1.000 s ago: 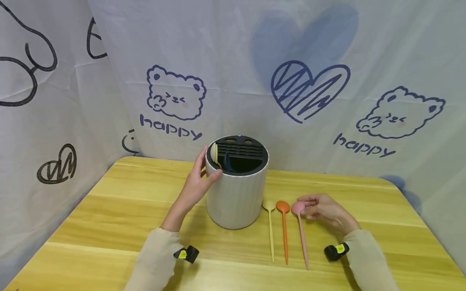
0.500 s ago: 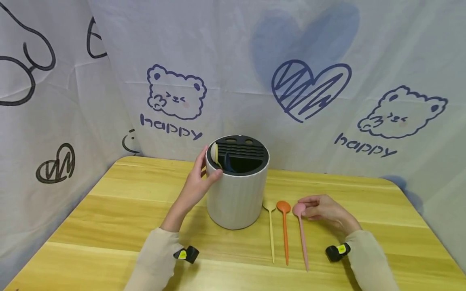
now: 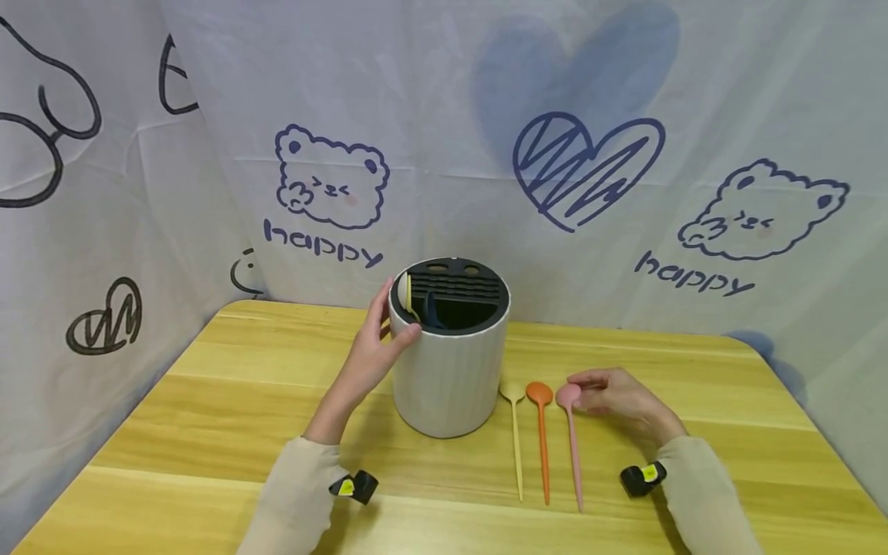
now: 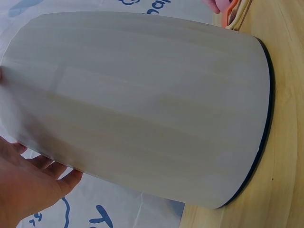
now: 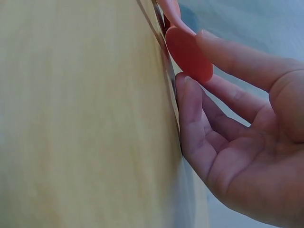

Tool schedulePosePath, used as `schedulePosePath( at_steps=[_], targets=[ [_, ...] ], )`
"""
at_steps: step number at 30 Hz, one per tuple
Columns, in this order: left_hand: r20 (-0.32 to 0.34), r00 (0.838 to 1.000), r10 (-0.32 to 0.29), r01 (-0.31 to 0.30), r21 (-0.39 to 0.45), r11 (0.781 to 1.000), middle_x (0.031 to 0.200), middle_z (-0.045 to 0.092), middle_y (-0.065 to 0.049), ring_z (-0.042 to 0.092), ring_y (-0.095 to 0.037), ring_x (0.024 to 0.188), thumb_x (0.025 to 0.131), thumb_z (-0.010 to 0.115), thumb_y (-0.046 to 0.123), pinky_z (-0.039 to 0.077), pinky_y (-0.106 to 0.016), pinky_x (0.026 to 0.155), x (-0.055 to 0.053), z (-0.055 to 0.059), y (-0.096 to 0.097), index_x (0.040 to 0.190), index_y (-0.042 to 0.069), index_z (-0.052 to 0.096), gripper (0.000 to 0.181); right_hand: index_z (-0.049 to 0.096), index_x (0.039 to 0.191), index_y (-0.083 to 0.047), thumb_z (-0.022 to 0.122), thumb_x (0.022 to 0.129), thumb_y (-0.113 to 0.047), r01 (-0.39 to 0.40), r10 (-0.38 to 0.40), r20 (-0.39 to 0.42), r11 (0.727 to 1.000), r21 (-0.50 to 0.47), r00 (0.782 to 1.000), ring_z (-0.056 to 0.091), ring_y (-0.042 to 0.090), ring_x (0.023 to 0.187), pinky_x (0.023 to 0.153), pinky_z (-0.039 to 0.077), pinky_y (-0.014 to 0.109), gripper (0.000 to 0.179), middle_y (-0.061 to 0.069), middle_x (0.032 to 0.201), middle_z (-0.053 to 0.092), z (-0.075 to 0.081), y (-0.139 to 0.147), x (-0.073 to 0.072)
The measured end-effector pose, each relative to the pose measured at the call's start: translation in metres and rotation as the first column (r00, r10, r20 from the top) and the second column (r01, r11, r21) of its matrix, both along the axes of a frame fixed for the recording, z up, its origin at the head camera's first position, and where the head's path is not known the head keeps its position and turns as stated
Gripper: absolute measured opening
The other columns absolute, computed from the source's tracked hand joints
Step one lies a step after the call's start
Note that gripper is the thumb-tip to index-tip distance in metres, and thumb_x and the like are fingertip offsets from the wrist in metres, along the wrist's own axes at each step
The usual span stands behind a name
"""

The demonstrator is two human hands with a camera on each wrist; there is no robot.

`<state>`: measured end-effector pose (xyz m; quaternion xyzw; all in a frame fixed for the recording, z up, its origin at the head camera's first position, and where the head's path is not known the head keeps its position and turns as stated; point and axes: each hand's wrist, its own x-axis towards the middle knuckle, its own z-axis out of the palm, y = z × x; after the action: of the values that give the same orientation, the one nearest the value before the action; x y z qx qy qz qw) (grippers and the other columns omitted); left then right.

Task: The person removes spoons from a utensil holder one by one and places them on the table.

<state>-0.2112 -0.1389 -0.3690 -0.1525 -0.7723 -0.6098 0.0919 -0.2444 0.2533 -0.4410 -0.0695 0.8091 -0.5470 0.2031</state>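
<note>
A light grey ribbed utensil holder with a black slotted top stands on the table. My left hand grips its left side near the rim, thumb at the front and fingers behind; in the left wrist view those fingers lie against the wall. To the right lie a yellow spoon, an orange spoon and a pink spoon, bowls pointing away from me. My right hand pinches the pink spoon's bowl at its edge between thumb and fingers.
Pale and yellow utensils and a dark blue one stand in the holder's front opening. The wooden table ends at a white cloth backdrop with printed bears and hearts.
The pink spoon's handle end has swung slightly left, toward the orange spoon. Both hands stay in nearly the same places, and the holder has not moved on the table.
</note>
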Motion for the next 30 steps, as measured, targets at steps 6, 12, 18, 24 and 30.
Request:
schedulePosePath(
  at_steps=[6, 12, 18, 24, 30],
  targets=[
    [-0.003, 1.0, -0.004, 0.004, 0.002, 1.0, 0.158, 0.021, -0.011, 0.025, -0.031, 0.141, 0.088, 0.061, 0.051, 0.025, -0.052, 0.111, 0.0001, -0.0004, -0.0001, 0.156, 0.017, 0.014, 0.089, 0.048, 0.137, 0.008, 0.072, 0.083, -0.006, 0.021, -0.021, -0.014, 0.999, 0.037, 1.0, 0.057, 0.023, 0.099, 0.085, 0.052, 0.035, 0.06, 0.02, 0.128, 0.057, 0.0006, -0.0015, -0.0004],
    [-0.003, 1.0, -0.005, 0.005, -0.001, 1.0, 0.158, 0.021, -0.011, 0.025, -0.031, 0.141, 0.09, 0.06, 0.046, 0.025, -0.052, 0.112, -0.0001, 0.0009, 0.0001, 0.156, 0.017, 0.014, 0.086, 0.043, 0.139, 0.01, 0.071, 0.084, -0.003, 0.012, -0.011, -0.045, 0.999, 0.031, 0.999, 0.059, 0.026, 0.105, 0.085, 0.052, 0.034, 0.063, 0.023, 0.126, 0.058, 0.0, -0.0008, -0.0006],
    [0.008, 1.0, -0.002, 0.002, -0.009, 1.0, 0.158, 0.02, -0.01, 0.024, -0.031, 0.142, 0.09, 0.06, 0.043, 0.025, -0.052, 0.112, -0.0001, 0.0019, -0.0005, 0.156, 0.018, 0.014, 0.085, 0.044, 0.137, 0.012, 0.072, 0.084, -0.005, -0.009, 0.014, -0.084, 0.999, 0.05, 0.996, 0.059, 0.031, 0.11, 0.086, 0.052, 0.033, 0.063, 0.025, 0.125, 0.058, 0.0014, -0.0011, 0.0007],
    [0.012, 1.0, -0.005, 0.005, -0.008, 1.0, 0.158, 0.02, -0.01, 0.023, -0.031, 0.142, 0.09, 0.06, 0.043, 0.025, -0.052, 0.111, 0.0, 0.0027, -0.0005, 0.156, 0.017, 0.014, 0.084, 0.048, 0.135, 0.01, 0.071, 0.086, -0.009, -0.023, 0.041, -0.136, 0.991, 0.131, 0.99, 0.057, 0.035, 0.113, 0.09, 0.051, 0.037, 0.057, 0.024, 0.128, 0.057, 0.004, -0.0039, 0.0007],
    [0.008, 1.0, -0.005, 0.005, -0.004, 1.0, 0.158, 0.019, -0.01, 0.023, -0.031, 0.142, 0.09, 0.06, 0.042, 0.025, -0.053, 0.111, 0.0002, 0.0032, 0.0003, 0.156, 0.018, 0.014, 0.084, 0.049, 0.135, 0.009, 0.07, 0.088, -0.011, -0.017, 0.042, -0.151, 0.986, 0.165, 0.988, 0.057, 0.034, 0.112, 0.089, 0.051, 0.039, 0.056, 0.022, 0.129, 0.057, 0.0054, -0.0039, 0.0005]
  ],
)
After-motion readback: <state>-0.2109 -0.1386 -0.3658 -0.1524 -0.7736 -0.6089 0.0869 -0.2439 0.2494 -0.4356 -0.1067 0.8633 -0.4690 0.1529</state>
